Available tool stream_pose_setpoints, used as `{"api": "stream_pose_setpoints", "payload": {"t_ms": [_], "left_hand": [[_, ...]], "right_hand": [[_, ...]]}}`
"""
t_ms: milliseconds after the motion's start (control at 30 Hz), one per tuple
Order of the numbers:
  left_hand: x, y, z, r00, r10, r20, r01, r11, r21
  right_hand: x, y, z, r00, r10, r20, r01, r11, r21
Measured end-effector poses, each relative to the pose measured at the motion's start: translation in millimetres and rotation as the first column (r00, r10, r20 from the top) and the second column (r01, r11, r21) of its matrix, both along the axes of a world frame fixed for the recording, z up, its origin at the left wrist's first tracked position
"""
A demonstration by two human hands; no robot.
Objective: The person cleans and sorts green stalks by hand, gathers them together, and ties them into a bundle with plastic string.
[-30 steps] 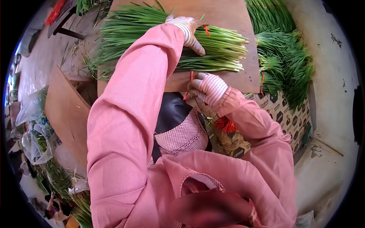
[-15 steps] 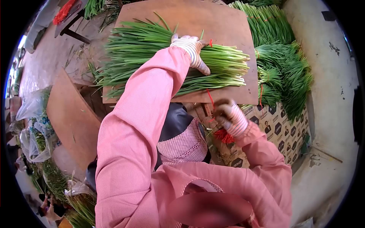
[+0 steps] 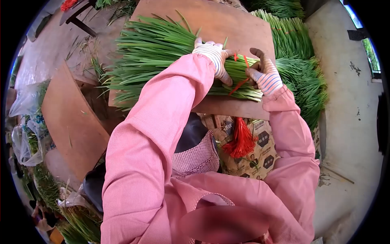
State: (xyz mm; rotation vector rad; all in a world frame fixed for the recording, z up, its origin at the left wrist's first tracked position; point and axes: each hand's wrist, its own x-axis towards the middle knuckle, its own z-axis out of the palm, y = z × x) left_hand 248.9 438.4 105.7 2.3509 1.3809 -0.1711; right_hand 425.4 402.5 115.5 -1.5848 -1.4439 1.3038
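A thick bundle of garlic chives (image 3: 156, 57) lies across the brown board (image 3: 195, 12), its leaves to the left and its pale stems to the right. Striped-gloved, my left hand (image 3: 214, 59) is clasped over the bundle from above and presses it against the board. At the stem end, my right hand (image 3: 264, 73), in a similar glove, pinches a red tie (image 3: 239, 86). This tie loops across the stems; its underside is hidden beneath the bundle. A second bit of red shows on the stems beside my left hand.
A hank of red ties (image 3: 240, 140) hangs below the board's front edge. Tied chive bundles (image 3: 286, 32) are piled on the right beside the wall (image 3: 345, 93). Another brown board (image 3: 73, 122) leans at left, near plastic bags (image 3: 26, 142).
My right hand has risen from below the board's edge to the stems, bringing a red tie across them. My left hand stays on the bundle. The view has shifted slightly.
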Motion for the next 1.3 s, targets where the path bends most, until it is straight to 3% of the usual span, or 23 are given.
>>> {"api": "stream_pose_setpoints", "payload": {"t_ms": [100, 133, 233, 333, 500, 567, 600, 667, 1033, 1200, 1233, 1267, 1300], "left_hand": [[-2, -4, 2, 1.000, -0.003, 0.031, 0.003, 1.000, 0.015], [-3, -5, 3, 0.999, 0.002, 0.047, -0.003, 0.999, 0.033], [-3, -4, -3, 1.000, 0.001, 0.029, -0.003, 0.997, 0.072], [-3, -4, -8, 0.999, 0.014, 0.045, -0.018, 0.996, 0.084], [-4, -2, -6, 0.998, 0.000, 0.055, -0.004, 0.998, 0.062], [-2, 0, -11, 0.999, 0.030, 0.040, -0.032, 0.997, 0.064], [-2, -1, -10, 0.999, 0.030, 0.037, -0.033, 0.997, 0.064], [-2, -3, -6, 1.000, 0.016, 0.010, -0.016, 0.999, 0.050], [-1, -4, 3, 1.000, 0.010, -0.016, -0.009, 1.000, 0.015], [0, -5, 1, 1.000, 0.017, -0.014, -0.017, 0.999, 0.041], [0, -5, 1, 1.000, 0.019, -0.006, -0.019, 0.999, 0.043], [-1, -5, 1, 1.000, 0.021, 0.003, -0.021, 0.999, 0.044], [-1, -7, 0, 0.999, 0.030, 0.012, -0.031, 0.997, 0.064]], "right_hand": [[2, 14, 0, 0.851, 0.229, 0.472, -0.348, 0.920, 0.181], [-2, 17, 4, 0.847, 0.230, 0.479, -0.351, 0.919, 0.180], [-20, 25, 17, 0.634, 0.368, 0.680, -0.536, 0.843, 0.044], [-27, 31, 15, 0.556, 0.381, 0.739, -0.610, 0.791, 0.051], [-32, 29, 12, 0.587, 0.337, 0.736, -0.594, 0.798, 0.108], [-29, 27, 9, 0.761, 0.390, 0.518, -0.449, 0.893, -0.013], [-27, 27, 8, 0.763, 0.391, 0.515, -0.450, 0.893, -0.012], [-23, 28, 6, 0.904, 0.351, 0.244, -0.334, 0.936, -0.111], [-21, 32, 7, 0.932, 0.341, 0.128, -0.307, 0.924, -0.228], [-25, 26, 13, 0.962, 0.231, 0.147, -0.208, 0.965, -0.160], [-27, 24, 8, 0.955, 0.255, 0.151, -0.264, 0.964, 0.042], [-28, 17, 8, 0.955, 0.254, 0.154, -0.263, 0.964, 0.041], [-30, 1, 9, 0.959, 0.204, 0.195, -0.236, 0.959, 0.158]]}}
